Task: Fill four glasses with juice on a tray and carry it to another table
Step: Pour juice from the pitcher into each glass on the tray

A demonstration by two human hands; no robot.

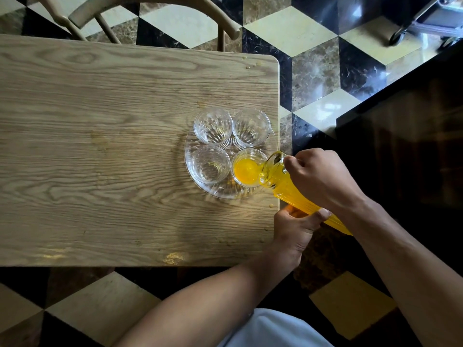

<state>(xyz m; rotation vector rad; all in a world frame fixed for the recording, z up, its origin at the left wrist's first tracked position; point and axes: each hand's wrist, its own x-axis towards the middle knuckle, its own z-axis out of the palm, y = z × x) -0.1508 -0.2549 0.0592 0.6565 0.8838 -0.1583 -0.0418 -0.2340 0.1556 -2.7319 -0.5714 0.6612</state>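
Observation:
A round clear glass tray [193, 177] sits near the right edge of the wooden table [100, 146]. Several glasses stand on it. The near-right glass [246, 169] holds orange juice. The far-left glass [213, 126], far-right glass [251, 127] and near-left glass [210, 165] are empty. A ribbed glass jug [285, 186] full of orange juice is tilted with its spout over the near-right glass. My right hand [323, 181] grips the jug near its top. My left hand [295, 229] holds the jug's lower body from below.
A wooden chair [150, 11] stands at the table's far side. A dark counter [406, 136] lies to the right, across a strip of patterned tiled floor. A wheeled metal frame [426, 23] stands at the top right. Small spill marks dot the table.

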